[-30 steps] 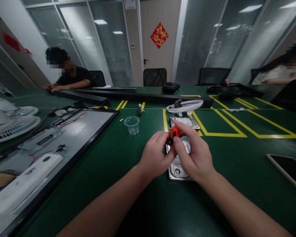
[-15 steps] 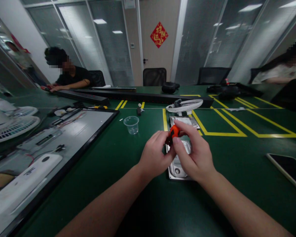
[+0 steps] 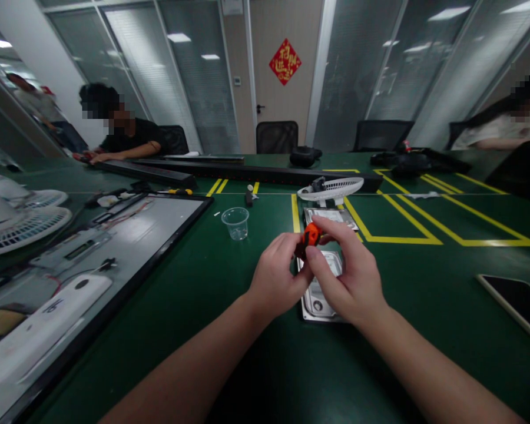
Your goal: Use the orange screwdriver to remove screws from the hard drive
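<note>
Over a silver hard drive (image 3: pixel 318 303) on the green table, an orange and black screwdriver (image 3: pixel 312 234) is seen nearly end-on. My right hand (image 3: pixel 351 268) pinches its orange handle between thumb and fingers. Closed around the lower, dark part of the screwdriver is my left hand (image 3: pixel 280 274). The tip of the tool is hidden behind my fingers, so whether it touches the drive cannot be made out. A second silver drive (image 3: pixel 335 218) lies just beyond, partly covered by my right fingers.
A clear plastic cup (image 3: pixel 235 224) stands left of my hands. A large black-framed panel (image 3: pixel 172 215) with parts fills the left side. Behind are a white fan grille (image 3: pixel 335 189) and a long black bar (image 3: pixel 265 174). A phone (image 3: pixel 516 303) lies at right. Co-workers sit across the table.
The orange handle has turned slightly between my right fingers, and my right thumb has shifted a little to the left. In the background at left, a standing person has moved.
</note>
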The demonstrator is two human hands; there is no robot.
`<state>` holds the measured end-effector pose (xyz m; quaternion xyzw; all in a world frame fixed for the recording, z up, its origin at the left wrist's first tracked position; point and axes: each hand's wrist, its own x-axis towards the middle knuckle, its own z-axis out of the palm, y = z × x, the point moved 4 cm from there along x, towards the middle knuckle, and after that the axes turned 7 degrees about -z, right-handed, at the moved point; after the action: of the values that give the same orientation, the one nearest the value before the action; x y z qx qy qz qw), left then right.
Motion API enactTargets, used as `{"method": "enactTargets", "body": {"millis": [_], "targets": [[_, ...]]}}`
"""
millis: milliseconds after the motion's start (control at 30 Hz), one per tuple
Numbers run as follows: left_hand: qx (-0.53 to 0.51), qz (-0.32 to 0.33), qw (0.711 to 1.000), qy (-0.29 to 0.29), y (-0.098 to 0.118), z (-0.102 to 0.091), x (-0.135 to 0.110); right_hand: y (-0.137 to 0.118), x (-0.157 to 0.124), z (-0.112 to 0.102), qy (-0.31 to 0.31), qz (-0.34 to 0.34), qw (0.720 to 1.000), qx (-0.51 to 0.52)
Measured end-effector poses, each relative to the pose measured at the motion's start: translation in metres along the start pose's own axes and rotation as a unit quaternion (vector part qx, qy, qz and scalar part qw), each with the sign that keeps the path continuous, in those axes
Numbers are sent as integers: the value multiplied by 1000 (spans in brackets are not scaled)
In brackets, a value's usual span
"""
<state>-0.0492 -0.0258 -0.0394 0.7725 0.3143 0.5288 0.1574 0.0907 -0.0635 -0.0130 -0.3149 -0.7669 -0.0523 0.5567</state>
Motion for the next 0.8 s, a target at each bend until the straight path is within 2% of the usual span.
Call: {"method": "enactTargets", "body": {"millis": [167,367,500,667,800], "targets": [[14,-4,1000,-4,0,2,0,0,-1,0,-6,4,1000,2],[0,-10,1000,30,-2,-1,-2,1,0,0,9,0,1000,-10],[-5,-9,1000,11,-2,-1,-2,0,0,0,11,-2,1000,-9],[-10,0,1000,-3,-1,1,-1,-1,0,0,-17,2,1000,6],[0,2,1000,21,-1,0,-2,0,-1,-1,-12,4,1000,0]]}}
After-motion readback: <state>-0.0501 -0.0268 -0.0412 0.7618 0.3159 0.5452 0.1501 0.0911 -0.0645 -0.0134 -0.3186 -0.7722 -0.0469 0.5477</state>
